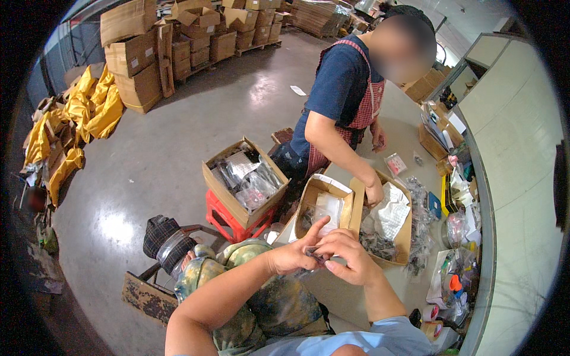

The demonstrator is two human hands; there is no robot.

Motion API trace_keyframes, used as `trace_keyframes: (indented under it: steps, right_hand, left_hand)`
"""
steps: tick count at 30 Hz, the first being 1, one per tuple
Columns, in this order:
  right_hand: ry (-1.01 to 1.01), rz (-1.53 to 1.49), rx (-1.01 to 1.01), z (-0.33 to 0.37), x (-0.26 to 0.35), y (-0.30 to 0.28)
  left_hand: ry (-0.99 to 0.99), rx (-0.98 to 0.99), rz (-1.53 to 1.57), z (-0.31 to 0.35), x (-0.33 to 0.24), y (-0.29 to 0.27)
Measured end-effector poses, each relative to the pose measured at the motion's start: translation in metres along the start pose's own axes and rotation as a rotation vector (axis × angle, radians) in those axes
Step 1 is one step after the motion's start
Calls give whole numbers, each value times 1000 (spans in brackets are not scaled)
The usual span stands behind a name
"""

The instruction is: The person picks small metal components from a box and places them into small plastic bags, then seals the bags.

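My left hand [291,254] and my right hand [350,252] meet over my lap, at the near edge of the table. Between their fingers is a small dark piece [316,255] with what looks like clear plastic around it; its exact kind is too small to make out. My left thumb or finger points up while the others close around the piece. The fingers of my right hand bend onto it from the other side. Just beyond stands a small open carton [325,184] with clear bags inside. Right of that, a larger open carton [404,240] holds dark bagged parts and white paper.
Across the table a co-worker [338,83] in a checked apron reaches into the larger carton. A box of bagged parts [243,178] sits on a red stool [237,221]. Loose clear bags [421,219], tape rolls [431,313] and clutter line the table's right side.
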State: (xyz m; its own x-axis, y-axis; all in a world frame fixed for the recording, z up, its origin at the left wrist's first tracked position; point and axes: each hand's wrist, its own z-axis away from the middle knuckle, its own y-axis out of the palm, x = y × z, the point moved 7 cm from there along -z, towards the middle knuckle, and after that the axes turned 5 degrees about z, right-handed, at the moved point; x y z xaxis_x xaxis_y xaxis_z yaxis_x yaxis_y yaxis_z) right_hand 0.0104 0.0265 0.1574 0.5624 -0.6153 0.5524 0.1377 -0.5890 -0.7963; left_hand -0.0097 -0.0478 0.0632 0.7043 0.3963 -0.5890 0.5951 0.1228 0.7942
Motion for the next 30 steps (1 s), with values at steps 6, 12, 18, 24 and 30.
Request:
trace_keyframes:
  steps: [6, 12, 18, 24, 30]
  right_hand:
    - [-60, 190, 67, 4, 5, 6]
    - [-19, 176, 119, 1, 11, 16]
    - [159, -21, -182, 10, -17, -16]
    - [254, -91, -358, 18, -32, -16]
    - [288, -170, -394, 30, -46, -1]
  left_hand:
    - [-7, 20, -3, -1, 1, 5]
    - [31, 36, -23, -2, 6, 0]
    - [206, -165, -509, -10, -16, -22]
    - [343, -419, -514, -1, -31, -19]
    - [392, -520, -974, 3, -39, -5]
